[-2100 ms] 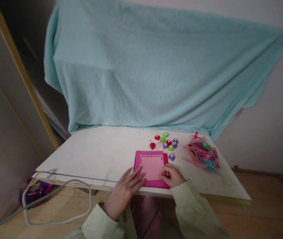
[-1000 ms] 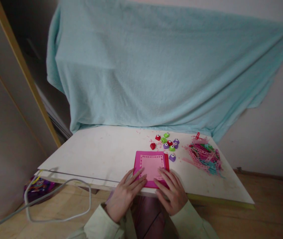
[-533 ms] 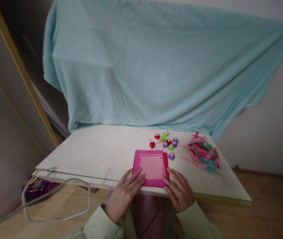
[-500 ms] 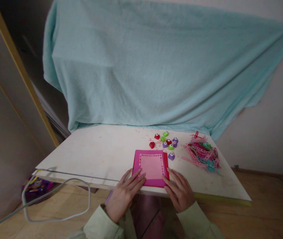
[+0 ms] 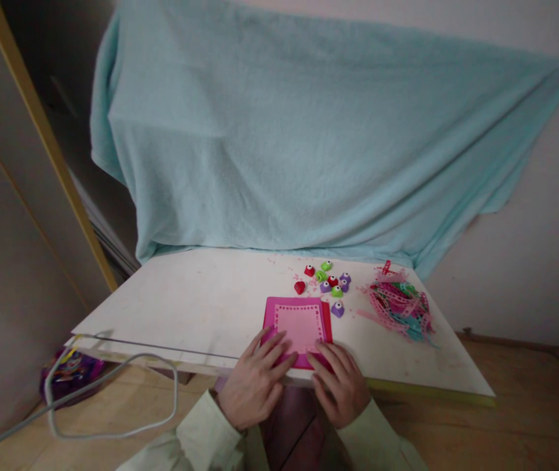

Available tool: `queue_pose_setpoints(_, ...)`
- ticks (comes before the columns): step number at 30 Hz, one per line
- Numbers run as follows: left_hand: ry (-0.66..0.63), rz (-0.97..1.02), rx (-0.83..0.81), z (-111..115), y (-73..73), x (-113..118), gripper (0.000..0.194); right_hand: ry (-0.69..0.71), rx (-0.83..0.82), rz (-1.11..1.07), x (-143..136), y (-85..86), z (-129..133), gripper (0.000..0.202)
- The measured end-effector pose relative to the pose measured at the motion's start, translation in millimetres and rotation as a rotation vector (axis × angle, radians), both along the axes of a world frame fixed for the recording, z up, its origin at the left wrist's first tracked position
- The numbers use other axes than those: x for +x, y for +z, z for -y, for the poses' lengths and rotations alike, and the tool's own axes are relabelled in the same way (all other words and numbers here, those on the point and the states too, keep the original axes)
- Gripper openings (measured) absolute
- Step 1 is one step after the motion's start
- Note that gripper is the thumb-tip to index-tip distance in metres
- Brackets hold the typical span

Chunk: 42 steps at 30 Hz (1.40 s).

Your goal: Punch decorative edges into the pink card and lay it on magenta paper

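A light pink sheet (image 5: 298, 323) with a row of small punched holes along its top and side edges lies on a larger magenta sheet (image 5: 269, 311). Under these, a red sheet (image 5: 327, 320) peeks out on the right. My left hand (image 5: 254, 379) rests with fingers spread over the lower left of the stack. At its lower right corner, my right hand (image 5: 337, 379) lies with its fingers stretched out, the tips touching the pink sheet's bottom edge. Whether a thin strip lies under those fingertips I cannot tell.
Small red, green and purple pieces (image 5: 337, 309) with white eye-like spots lie behind the stack. A heap of punched pink, red and teal strips (image 5: 402, 301) is at the right of the white table (image 5: 196, 294). A cable (image 5: 176, 386) loops at the left front; a light blue cloth (image 5: 279, 131) hangs behind.
Both hands have moved inward over the stack. My right hand has shifted left, its fingertips now at the pink sheet's lower edge; my left fingers have spread more.
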<state>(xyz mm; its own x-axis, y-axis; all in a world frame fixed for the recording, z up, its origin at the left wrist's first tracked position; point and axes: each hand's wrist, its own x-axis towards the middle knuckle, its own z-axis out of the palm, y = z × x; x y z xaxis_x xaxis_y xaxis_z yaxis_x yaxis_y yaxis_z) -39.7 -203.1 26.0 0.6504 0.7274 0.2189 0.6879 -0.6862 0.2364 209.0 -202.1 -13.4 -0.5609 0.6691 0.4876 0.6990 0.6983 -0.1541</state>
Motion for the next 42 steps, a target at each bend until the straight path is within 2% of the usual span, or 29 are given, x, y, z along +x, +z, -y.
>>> queue_pose_setpoints(6,0.026,-0.012,-0.006,-0.7,-4.5,4.1,0.072,0.01,0.019,0.05,-10.7,6.8,-8.0,0.044)
queue_pose_setpoints(11,0.055,-0.024,-0.001,1.0,-6.0,-5.6,0.072,0.031,0.1,0.044,11.9,-1.4,-15.2,0.039)
queue_pose_setpoints(16,0.043,-0.047,0.008,3.4,-7.5,-22.3,0.071,0.059,0.104,0.093,32.8,-6.9,-16.8,0.044)
queue_pose_setpoints(23,0.003,-0.039,0.008,2.2,-5.4,-37.7,0.068,0.072,0.071,0.01,34.4,-7.9,-15.7,0.051)
queue_pose_setpoints(27,-0.039,-0.022,0.021,-2.5,-6.4,-42.5,0.066,0.074,0.016,-0.051,33.4,-5.1,-15.7,0.046)
queue_pose_setpoints(31,-0.037,-0.019,0.04,-2.5,-8.3,-41.2,0.058,-0.046,-0.065,-0.249,14.5,3.5,-15.9,0.029)
queue_pose_setpoints(34,-0.014,0.008,0.059,0.3,-8.8,-38.0,0.055,-0.138,-0.216,-0.4,-13.1,15.0,-17.6,0.019)
queue_pose_setpoints(37,0.0,0.025,0.068,2.1,-8.5,-35.7,0.057,-0.179,-0.355,-0.376,-39.5,26.3,-21.5,0.01)
queue_pose_setpoints(42,0.016,0.03,0.064,2.1,-8.3,-30.6,0.054,-0.281,-0.377,-0.272,-59.3,32.1,-27.9,0.017)
